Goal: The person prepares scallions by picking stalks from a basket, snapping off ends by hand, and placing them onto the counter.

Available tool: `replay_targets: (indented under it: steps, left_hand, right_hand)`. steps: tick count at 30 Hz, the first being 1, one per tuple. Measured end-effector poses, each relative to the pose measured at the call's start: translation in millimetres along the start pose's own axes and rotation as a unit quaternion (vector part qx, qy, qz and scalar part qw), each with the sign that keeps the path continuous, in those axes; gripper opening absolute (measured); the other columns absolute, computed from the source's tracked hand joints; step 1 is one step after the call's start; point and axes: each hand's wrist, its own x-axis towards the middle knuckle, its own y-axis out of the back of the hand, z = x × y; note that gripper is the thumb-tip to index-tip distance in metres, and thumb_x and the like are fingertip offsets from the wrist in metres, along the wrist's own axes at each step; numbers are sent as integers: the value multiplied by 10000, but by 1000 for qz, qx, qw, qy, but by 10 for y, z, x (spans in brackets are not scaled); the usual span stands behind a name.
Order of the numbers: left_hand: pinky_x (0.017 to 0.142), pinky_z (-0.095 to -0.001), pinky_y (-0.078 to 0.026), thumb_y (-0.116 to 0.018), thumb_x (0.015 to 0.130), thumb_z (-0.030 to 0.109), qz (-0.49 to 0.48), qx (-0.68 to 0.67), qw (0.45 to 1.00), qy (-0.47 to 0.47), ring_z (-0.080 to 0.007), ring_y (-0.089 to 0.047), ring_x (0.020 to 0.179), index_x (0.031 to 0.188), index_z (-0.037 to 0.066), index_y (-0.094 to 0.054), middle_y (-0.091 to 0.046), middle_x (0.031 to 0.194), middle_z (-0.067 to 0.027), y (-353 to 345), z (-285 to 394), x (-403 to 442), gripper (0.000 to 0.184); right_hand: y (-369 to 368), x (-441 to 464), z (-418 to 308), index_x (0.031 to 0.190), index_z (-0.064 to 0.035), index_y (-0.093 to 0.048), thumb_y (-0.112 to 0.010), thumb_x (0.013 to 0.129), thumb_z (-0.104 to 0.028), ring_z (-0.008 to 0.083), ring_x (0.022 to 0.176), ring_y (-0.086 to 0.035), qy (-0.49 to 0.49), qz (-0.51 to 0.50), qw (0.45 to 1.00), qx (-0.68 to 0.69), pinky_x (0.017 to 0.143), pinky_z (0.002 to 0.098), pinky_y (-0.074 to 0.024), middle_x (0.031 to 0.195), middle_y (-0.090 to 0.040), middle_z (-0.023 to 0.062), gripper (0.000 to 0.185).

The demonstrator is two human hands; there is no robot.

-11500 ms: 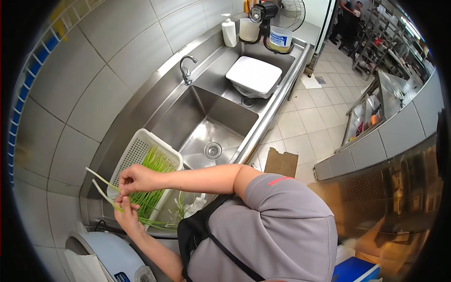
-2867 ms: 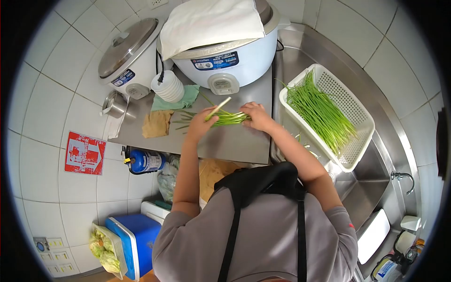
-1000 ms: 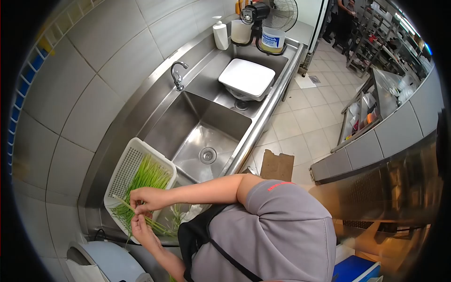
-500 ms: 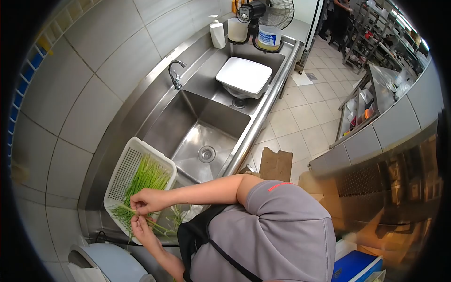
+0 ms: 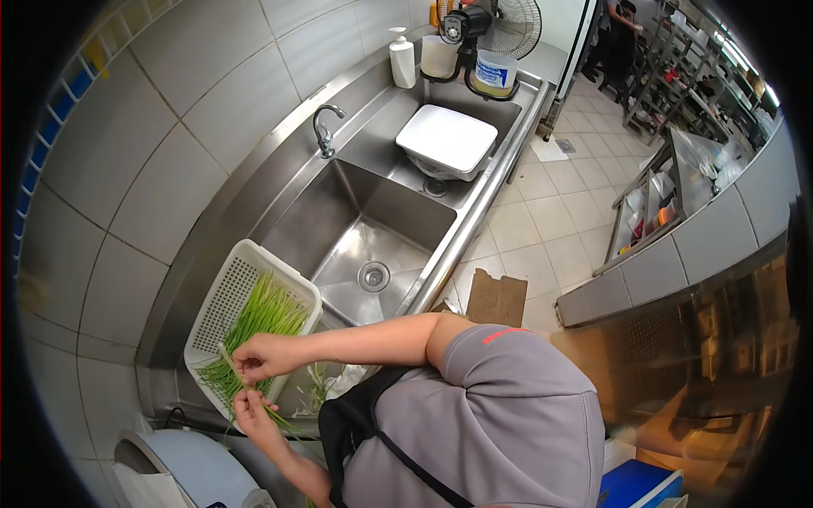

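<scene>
My right hand [image 5: 261,356] is closed in a pinch on thin green stalks, which look like spring onions, with a pale end sticking up past the fingers. Just below it, my left hand [image 5: 254,411] pinches the same stalks, and their green ends [image 5: 284,421] trail off to the right. Both hands are over the near end of a white perforated basket [image 5: 207,326]. Inside the basket lies a pile of long green stalks [image 5: 264,311]. Beside the basket are loose pale-ended scraps [image 5: 317,385], partly hidden by my right forearm.
The basket rests on a steel sink unit with a deep basin [image 5: 360,241] and a tap [image 5: 325,131]. A white lidded tub [image 5: 447,138], soap bottle [image 5: 402,59] and fan [image 5: 506,25] stand farther along. Cardboard [image 5: 495,296] lies on the floor. Another person [image 5: 611,42] stands far off.
The pale end of the stalks has turned to point more upward, and the trailing green ends have shifted. Both hands stay close together over the basket. The view has shifted slightly.
</scene>
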Motion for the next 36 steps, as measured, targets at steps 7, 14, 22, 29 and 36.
replay_targets:
  steps: [7, 14, 22, 29, 36]
  left_hand:
    - [522, -181, -409, -488, 919, 190, 17, -5, 1000, -9, -52, -482, 626, 966, 50, -521, -535, 794, -14, 44, 0, -2, 151]
    - [526, -183, -405, -492, 917, 198, 13, 28, 999, -13, -51, -476, 628, 965, 43, -523, -524, 785, -9, 120, 5, -10, 165]
    - [531, -180, -396, -502, 912, 202, -7, 52, 999, -13, -58, -472, 626, 966, 38, -523, -513, 775, -11, 172, -2, -18, 174]
    - [533, -187, -403, -486, 920, 199, 41, 46, 998, -13, -58, -471, 619, 968, 38, -522, -521, 766, -10, 354, 82, -37, 171]
    - [577, -212, -444, -507, 906, 162, 55, 11, 998, 1, -83, -524, 656, 989, 20, -530, -575, 800, -43, 432, 171, -45, 166]
  right_hand:
    - [38, 39, 88, 773, -11, -596, -698, 681, -85, 194, 656, -618, 58, 17, 993, -99, 591, 301, -471, 711, -631, 85, 155]
    - [135, 54, -10, 821, -5, -607, -679, 727, -99, 178, 746, -606, 11, -25, 996, -80, 649, 290, -466, 787, -622, 80, 151]
    - [129, 63, 36, 827, -32, -628, -673, 747, -116, 151, 716, -601, 39, -31, 998, -32, 623, 278, -465, 778, -621, 61, 124]
    - [323, 31, 7, 786, -26, -619, -657, 744, -105, 186, 696, -599, 41, -26, 991, -124, 606, 293, -458, 752, -616, 70, 97]
    - [450, 45, -109, 819, -14, -573, -586, 832, -129, 126, 651, -577, -5, 35, 999, -29, 596, 283, -455, 687, -587, 39, 116]
